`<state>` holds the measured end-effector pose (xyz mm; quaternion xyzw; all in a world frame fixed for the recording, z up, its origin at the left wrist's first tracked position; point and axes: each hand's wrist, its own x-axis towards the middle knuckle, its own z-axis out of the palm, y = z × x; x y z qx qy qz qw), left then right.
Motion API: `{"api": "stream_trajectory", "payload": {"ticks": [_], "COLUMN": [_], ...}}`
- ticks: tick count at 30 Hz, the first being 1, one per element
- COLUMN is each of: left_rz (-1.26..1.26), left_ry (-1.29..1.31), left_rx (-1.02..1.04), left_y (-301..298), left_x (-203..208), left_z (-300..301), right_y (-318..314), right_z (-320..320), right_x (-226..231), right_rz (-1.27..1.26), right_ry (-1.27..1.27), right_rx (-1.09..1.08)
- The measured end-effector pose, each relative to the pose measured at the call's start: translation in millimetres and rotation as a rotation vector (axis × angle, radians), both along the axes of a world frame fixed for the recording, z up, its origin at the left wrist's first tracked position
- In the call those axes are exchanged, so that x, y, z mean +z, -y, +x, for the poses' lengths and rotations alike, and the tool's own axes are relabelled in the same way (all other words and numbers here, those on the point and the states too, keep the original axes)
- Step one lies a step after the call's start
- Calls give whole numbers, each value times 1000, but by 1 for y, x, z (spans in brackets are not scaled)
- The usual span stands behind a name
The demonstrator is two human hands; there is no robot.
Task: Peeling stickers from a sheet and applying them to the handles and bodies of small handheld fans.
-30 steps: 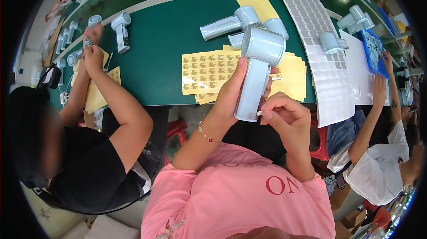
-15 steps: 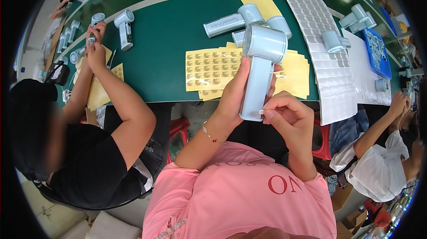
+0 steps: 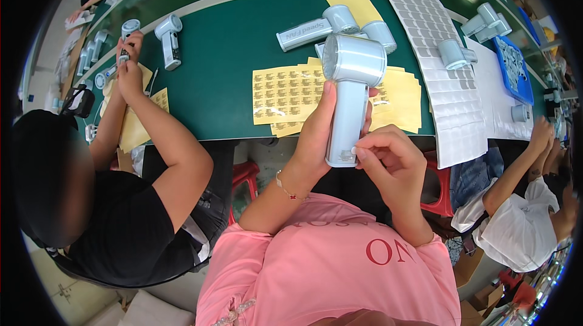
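Note:
A pale blue handheld fan (image 3: 347, 110) is held up over the table's near edge, head away from me and handle end toward me. My left hand (image 3: 314, 132) is closed round the handle, thumb along its left side. At the handle's lower end my right hand (image 3: 393, 161) pinches a small whitish sticker (image 3: 354, 151) between thumb and forefinger, touching the handle's right edge. A small printed label (image 3: 345, 157) shows on the handle there. Beneath the fan lie yellow label sheets (image 3: 285, 92) with rows of small printed labels.
More fans (image 3: 306, 33) lie behind the sheets. A long silver-grey sticker sheet (image 3: 452, 104) hangs over the near edge at right, with a fan (image 3: 452, 54) on it. Beyond stands a blue tray (image 3: 526, 94) of small parts. At left, a co-worker's hands (image 3: 129, 71) hold another fan.
The fan has shifted slightly left, its head tipping a little. The printed label near the handle's end shows more plainly now. My right fingers stay pinched at the same edge.

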<state>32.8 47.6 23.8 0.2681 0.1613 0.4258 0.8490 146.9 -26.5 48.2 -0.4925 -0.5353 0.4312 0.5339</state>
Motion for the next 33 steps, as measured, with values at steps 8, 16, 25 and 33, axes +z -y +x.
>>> {"api": "stream_trajectory", "payload": {"ticks": [8,16,25,33], "left_rz": [33,-57,914,508], "left_ry": [16,14,-2026,-2613], "left_rx": [57,15,1287,1139], "left_y": [4,-2,-115,-150], "left_x": [3,-3,-9,-67], "left_z": [-6,-16,-86,-150], "right_y": [4,-4,-11,6], "right_z": [14,-1,47,102], "right_x": [0,-20,-29,-40], "right_rz": [490,461,320,221], "right_ry": [163,258,11,141], "right_rx": [-263,378,-134,-315]}}
